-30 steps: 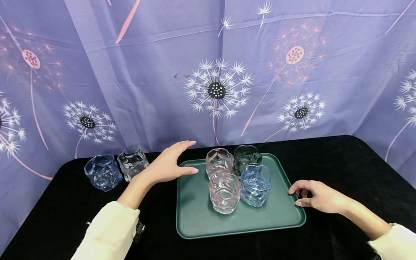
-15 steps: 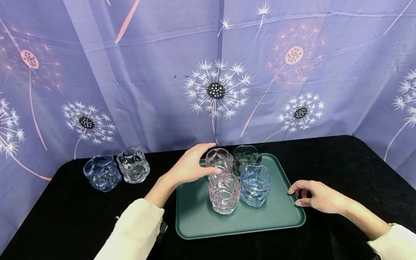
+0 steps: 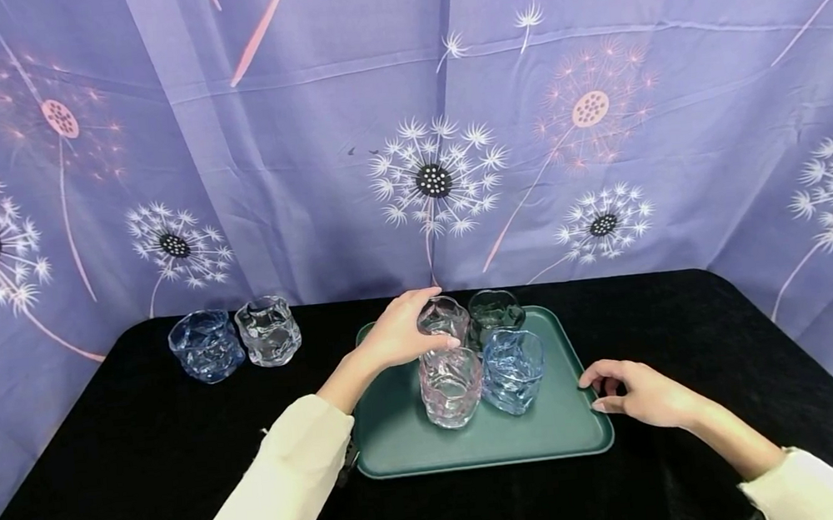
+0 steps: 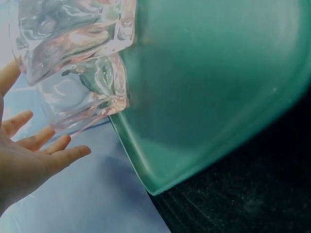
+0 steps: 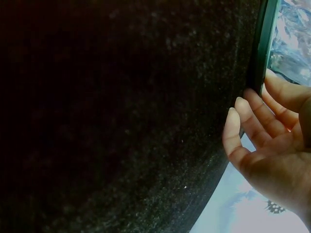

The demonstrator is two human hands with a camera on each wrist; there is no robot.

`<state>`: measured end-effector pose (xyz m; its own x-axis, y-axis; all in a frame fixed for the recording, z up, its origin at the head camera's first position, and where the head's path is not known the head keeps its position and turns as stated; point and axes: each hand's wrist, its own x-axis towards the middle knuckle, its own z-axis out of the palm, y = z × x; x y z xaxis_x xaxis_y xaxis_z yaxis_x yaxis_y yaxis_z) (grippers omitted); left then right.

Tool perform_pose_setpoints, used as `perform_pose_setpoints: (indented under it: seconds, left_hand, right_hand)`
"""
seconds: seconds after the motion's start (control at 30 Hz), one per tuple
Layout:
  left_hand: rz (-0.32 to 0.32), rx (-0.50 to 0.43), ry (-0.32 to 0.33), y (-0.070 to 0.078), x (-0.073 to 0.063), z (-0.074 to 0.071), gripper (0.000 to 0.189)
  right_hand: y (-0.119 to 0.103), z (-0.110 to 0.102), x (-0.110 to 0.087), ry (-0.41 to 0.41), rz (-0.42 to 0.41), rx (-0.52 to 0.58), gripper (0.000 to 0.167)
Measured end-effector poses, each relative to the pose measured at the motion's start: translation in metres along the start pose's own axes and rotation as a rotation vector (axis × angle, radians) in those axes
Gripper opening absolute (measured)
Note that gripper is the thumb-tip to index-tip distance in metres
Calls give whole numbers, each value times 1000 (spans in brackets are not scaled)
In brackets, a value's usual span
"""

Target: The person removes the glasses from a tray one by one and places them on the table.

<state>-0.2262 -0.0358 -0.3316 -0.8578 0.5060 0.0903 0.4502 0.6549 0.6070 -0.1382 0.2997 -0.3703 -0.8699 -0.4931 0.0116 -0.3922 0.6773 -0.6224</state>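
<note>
My left hand point(image 3: 403, 332) reaches round the left side of the rear pink glass point(image 3: 443, 321), thumb and fingers spread apart. In the left wrist view the fingers point(image 4: 36, 141) are extended beside the pink glass, with a gap to most of them. A second pink glass point(image 3: 452, 395) stands in front, with a blue glass point(image 3: 513, 372) to its right and a dark grey glass point(image 3: 495, 315) behind that. All four stand upright on the green tray point(image 3: 405, 454). At the tray's right rim, my right hand point(image 3: 643, 393) pinches the edge with thumb and curled forefinger.
A blue glass point(image 3: 206, 347) and a colourless glass point(image 3: 269, 333) stand together on the black-covered table point(image 3: 141, 454) at the back left. A purple curtain point(image 3: 318, 177) with dandelion prints hangs just behind the table's far edge.
My left hand has moved right, from beside the colourless glass over the tray's left edge to the rear pink glass. My right hand has stayed at the tray rim.
</note>
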Motion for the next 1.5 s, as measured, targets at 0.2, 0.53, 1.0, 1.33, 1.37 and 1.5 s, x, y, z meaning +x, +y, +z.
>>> perform_pose_setpoints:
  seconds: [0.2,0.53,1.0,1.33,1.37,1.5]
  left_hand:
    - [8,15,-11,2,4,4,78]
    - [-43,-6,-11,4,10,9,78]
    - [-95,-80,2,2,12,11,78]
    - [-76,-67,77,-1,13,13,76]
    - [-71,-66,82,-1,13,13,76]
    - [-61,-60,94,-1,14,13,74]
  right_hand:
    - [0,0,0,1,7,-2,21]
    - [0,0,0,3,-1,-12,21]
    - [1,0,0,1,12,-2,21]
    - [0,0,1,0,15,19,21]
    - [0,0,1,0,15,17,21]
    - [0,0,0,-2,15,8,21]
